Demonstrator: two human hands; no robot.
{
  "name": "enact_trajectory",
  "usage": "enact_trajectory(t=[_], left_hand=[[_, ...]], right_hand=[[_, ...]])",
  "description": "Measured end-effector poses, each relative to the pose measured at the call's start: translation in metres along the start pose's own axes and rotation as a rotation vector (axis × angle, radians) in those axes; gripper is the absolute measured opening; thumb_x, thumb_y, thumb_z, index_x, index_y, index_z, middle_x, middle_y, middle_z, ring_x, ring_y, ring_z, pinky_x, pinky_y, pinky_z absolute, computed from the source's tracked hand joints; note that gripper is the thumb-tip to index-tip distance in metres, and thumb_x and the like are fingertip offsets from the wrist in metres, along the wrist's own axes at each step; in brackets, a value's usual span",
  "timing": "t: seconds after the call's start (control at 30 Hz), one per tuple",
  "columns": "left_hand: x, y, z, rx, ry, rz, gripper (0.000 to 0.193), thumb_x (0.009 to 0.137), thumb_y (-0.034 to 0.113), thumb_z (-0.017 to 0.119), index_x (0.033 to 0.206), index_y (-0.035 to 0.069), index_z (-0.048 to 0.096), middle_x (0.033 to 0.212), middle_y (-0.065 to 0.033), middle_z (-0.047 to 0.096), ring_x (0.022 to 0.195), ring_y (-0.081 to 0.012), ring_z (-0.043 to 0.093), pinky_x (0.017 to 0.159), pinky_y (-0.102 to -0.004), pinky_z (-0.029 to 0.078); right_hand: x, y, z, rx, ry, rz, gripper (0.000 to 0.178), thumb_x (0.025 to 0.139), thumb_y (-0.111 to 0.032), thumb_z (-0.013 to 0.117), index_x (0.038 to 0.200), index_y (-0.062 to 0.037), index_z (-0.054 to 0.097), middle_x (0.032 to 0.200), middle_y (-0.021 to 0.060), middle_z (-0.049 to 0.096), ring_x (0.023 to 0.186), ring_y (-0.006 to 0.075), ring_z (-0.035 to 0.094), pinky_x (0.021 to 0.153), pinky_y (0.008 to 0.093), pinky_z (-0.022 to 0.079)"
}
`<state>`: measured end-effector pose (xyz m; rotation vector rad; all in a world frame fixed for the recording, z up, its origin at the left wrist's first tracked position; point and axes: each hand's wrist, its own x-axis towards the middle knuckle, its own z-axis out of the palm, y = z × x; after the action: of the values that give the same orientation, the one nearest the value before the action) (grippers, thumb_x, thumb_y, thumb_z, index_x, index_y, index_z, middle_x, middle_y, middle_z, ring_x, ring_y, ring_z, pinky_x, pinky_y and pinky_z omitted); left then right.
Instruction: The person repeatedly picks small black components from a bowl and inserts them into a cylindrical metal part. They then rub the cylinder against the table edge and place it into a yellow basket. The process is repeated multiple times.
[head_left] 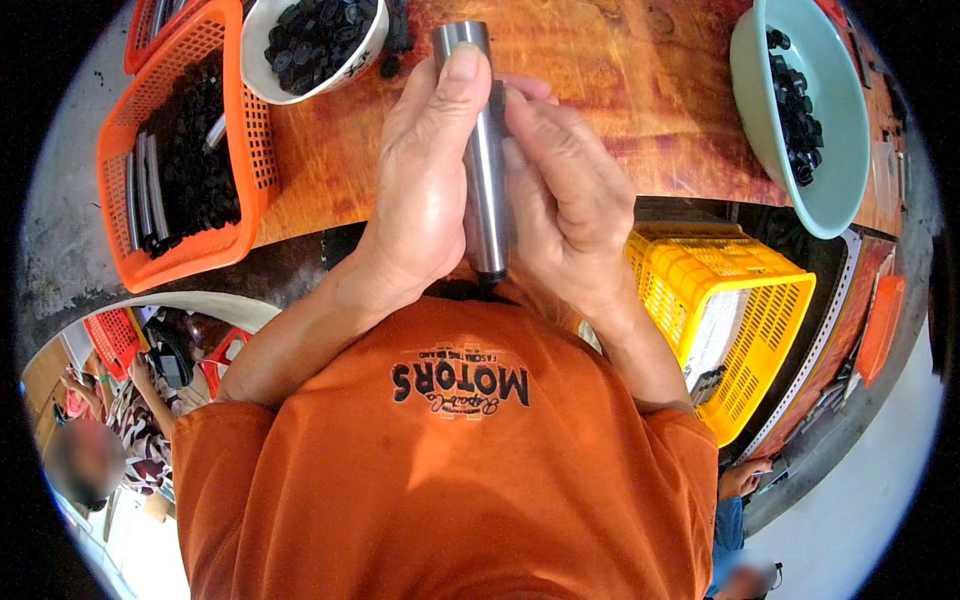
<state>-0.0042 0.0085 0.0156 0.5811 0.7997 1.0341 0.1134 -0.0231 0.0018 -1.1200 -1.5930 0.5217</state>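
Clasps a silver metal tube (484, 185) in the left hand (422, 185); with the right hand (568, 185), apparently pinches a small, half-hidden black piece (497, 96) against its side.

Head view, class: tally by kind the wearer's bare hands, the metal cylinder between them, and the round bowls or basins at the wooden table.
Bare hands: 2 (left hand, right hand)
Metal cylinder: 1
Bowls and basins: 2 (white bowl, pale blue basin)
Total: 5
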Motion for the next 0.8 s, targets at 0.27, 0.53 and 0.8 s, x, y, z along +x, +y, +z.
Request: enact_trajectory(t=[0.27,0.53,0.8], left_hand=[[-0.004,0.005,-0.003,0.005,-0.003,-0.100,0.039,0.097,0.040,0.047,0.106,0.002,0.049,0.098,-0.0109,0.061,0.087,-0.0131,0.060,0.079,-0.0275,0.050],[-0.006,0.004,0.000,0.031,-0.019,-0.119,0.036,0.099,0.039,0.045,0.106,0.004,0.048,0.098,-0.0097,0.060,0.088,-0.0123,0.058,0.080,-0.0269,0.048],[-0.010,-0.004,-0.004,0.125,0.105,-0.062,0.035,0.100,0.039,0.042,0.105,0.005,0.048,0.098,-0.0076,0.059,0.084,-0.0095,0.055,0.076,-0.0252,0.047]], right_hand=[[-0.001,-0.005,-0.013,0.076,-0.142,0.104,0.030,0.083,0.009,0.058,0.114,0.0075,0.060,0.104,0.0197,0.063,0.090,0.0234,0.065,0.074,0.0287,0.052],[-0.002,-0.003,-0.018,0.121,-0.206,0.136,0.029,0.086,0.006,0.058,0.115,0.0075,0.059,0.105,0.0206,0.063,0.091,0.0225,0.065,0.074,0.0275,0.052],[-0.012,-0.006,0.000,0.056,-0.140,0.044,0.040,0.085,-0.010,0.064,0.116,0.0136,0.053,0.106,0.0276,0.059,0.092,0.0365,0.063,0.079,0.0361,0.052]])
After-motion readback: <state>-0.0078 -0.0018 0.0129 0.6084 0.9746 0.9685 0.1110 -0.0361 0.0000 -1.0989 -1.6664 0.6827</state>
